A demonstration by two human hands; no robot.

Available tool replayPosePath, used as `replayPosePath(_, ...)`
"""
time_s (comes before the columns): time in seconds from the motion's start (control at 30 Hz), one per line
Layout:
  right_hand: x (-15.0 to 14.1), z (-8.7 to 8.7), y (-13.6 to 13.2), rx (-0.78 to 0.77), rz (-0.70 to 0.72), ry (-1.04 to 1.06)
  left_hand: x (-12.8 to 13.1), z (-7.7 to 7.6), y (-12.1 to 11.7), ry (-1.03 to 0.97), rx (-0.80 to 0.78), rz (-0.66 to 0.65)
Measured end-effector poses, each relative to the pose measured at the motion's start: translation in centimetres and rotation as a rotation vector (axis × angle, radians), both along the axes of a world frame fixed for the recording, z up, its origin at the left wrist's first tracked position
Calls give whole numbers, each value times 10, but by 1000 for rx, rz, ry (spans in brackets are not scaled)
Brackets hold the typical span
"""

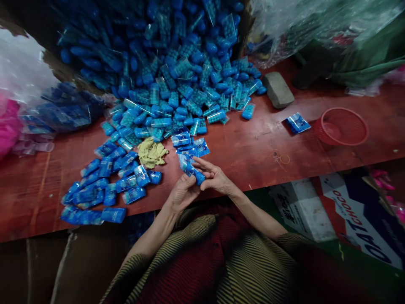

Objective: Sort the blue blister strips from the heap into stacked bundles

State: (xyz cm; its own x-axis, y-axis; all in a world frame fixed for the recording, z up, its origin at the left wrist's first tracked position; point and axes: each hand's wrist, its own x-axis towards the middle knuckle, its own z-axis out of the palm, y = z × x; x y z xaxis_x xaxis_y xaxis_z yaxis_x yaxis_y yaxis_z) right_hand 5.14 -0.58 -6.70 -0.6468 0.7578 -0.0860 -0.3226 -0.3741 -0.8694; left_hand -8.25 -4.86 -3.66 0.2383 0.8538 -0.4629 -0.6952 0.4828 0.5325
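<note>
Between my two hands, near the table's front edge, is a small blue bottle [197, 174] with a blue printed sleeve at its far end. My left hand [184, 193] is closed round its lower left side. From the right, my right hand [217, 179] closes on it with thumb and fingers. Just beyond lie several flat blue printed sleeves [193, 147], one close to my fingertips. To the left, sleeved blue bottles [107, 179] lie in a loose group beside a crumpled yellow cloth [152, 152]. How far the sleeve covers the held bottle is hard to make out.
A big heap of clear, blue-capped bottles with blue balls [177, 90] spills from a dark box onto the red table [253, 156]. Rightward are a grey block [278, 90], a stack of blue sleeves [298, 123] and a red basket [343, 141]. Plastic bags [63, 105] stand left.
</note>
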Motion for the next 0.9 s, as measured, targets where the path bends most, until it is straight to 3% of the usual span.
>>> replayPosePath(0.23, -8, -3, -9, -32, -50, -25, 11, 1, -5, 51, -33, 117)
replayPosePath(0.37, -14, 3, -12, 102, -37, -124, 6, 1, -8, 18, -126, 225)
replayPosePath(0.5, -14, 2, -3, 409, -61, -328, -37, 6, -6, -46, -143, 551)
replayPosePath(0.63, -11, -5, 22, 764, -186, -703, -92, 9, -10, 9, -87, 799)
replayPosePath(0.7, -13, -7, 34, 871, -158, -902, -100, 7, -15, 149, -68, 763)
replayPosePath(0.77, -19, -6, 42, 949, -80, -1085, -90, 3, -20, 386, -19, 600)
replayPosePath(0.9, -30, -6, 41, 1050, -24, -1289, -58, -14, -11, 1240, 301, 336)
